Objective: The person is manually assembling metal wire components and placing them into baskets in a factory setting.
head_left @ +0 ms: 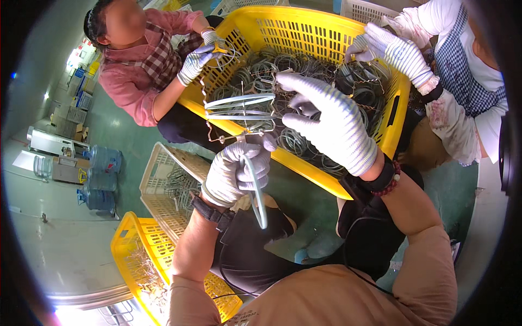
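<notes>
The coil [225, 116] stood near the centre of the frame, its lower end in the left hand [239, 171], whose grip was clenched around it; a pale loop [258, 196] hung from the same fist. The right hand [334, 122] was released, fingers spread just beside the coil. The coil looked light and springy, its thin parts easily bent, so its base seemed the safest hold. The yellow basket's [310, 173] rim ran close behind, with a co-worker's hand [194, 66] at upper left and another gloved hand [402, 58] at upper right. The widest gap lay left of centre, over the floor [130, 133].
</notes>
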Tool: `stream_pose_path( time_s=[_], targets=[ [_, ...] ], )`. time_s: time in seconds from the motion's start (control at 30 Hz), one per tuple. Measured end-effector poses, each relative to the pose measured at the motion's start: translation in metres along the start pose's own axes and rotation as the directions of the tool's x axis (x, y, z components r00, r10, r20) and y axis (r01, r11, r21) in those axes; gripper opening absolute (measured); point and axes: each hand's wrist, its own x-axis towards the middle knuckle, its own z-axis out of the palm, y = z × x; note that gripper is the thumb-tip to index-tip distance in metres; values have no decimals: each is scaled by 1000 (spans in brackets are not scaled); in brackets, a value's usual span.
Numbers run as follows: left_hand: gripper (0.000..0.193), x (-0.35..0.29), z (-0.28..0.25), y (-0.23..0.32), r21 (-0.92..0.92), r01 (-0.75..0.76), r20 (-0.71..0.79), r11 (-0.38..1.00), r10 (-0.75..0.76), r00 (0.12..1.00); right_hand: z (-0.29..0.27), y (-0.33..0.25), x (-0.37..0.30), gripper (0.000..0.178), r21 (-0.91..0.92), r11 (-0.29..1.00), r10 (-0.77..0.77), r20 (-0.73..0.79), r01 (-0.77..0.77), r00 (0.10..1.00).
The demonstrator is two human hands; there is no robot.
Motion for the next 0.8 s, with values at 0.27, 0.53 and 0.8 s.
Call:
stream_pose_path(
  time_s=[0.27,0.53,0.8],
  targets=[
    [27,6,10,-6,-31,80,44,996,-79,996,1,10,-7,22,-282,956,-79,23,83,997],
    [30,11,5,-10,50,84,-8,995,-84,996,-11,-1,-5,18,-466,883,-32,42,48,999],
    [29,5,4,-11,201,-17,-127,979,44,991,-27,13,1,21,-437,899,4,52,19,999]
  ],
)
